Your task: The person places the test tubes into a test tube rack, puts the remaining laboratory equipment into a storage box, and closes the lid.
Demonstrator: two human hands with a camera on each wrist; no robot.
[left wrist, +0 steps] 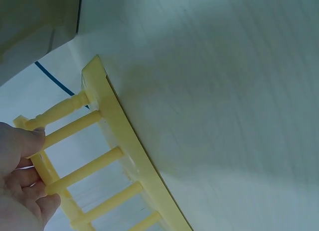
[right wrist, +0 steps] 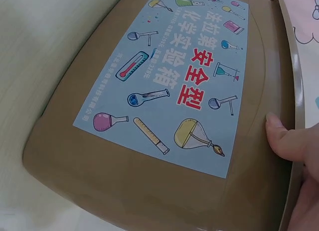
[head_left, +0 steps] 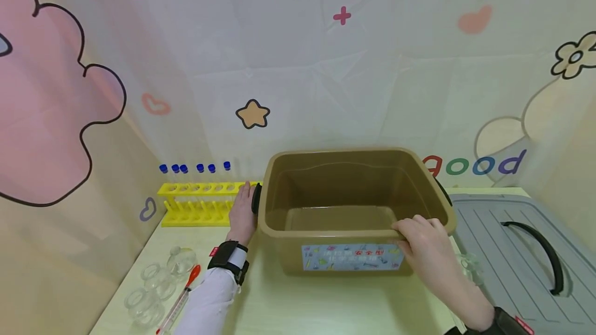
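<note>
Yellow plastic rack (head_left: 195,220) by table's (head_left: 335,304) back-left corner: probably light, stiff, best taken by top rail (head_left: 197,188), pinched there right now in curled left hand (head_left: 242,216). On to brown bin (head_left: 354,185), towards back edge: likely stiff, smooth, slippery-sided, best lifted by black side handles (head_left: 256,198). Front rim's right end gripped in right hand (head_left: 428,255), thumb outside. Hard to make out: right fingertips past rim; bin's underside, resting or raised.

Clear glass vessels (head_left: 159,282) sat at the table's (head_left: 298,306) left | red-bulbed tube (head_left: 178,303) lay beside them | grey lid (head_left: 509,262), black-handled, lay right | star-printed backdrop (head_left: 288,76) hung behind
</note>
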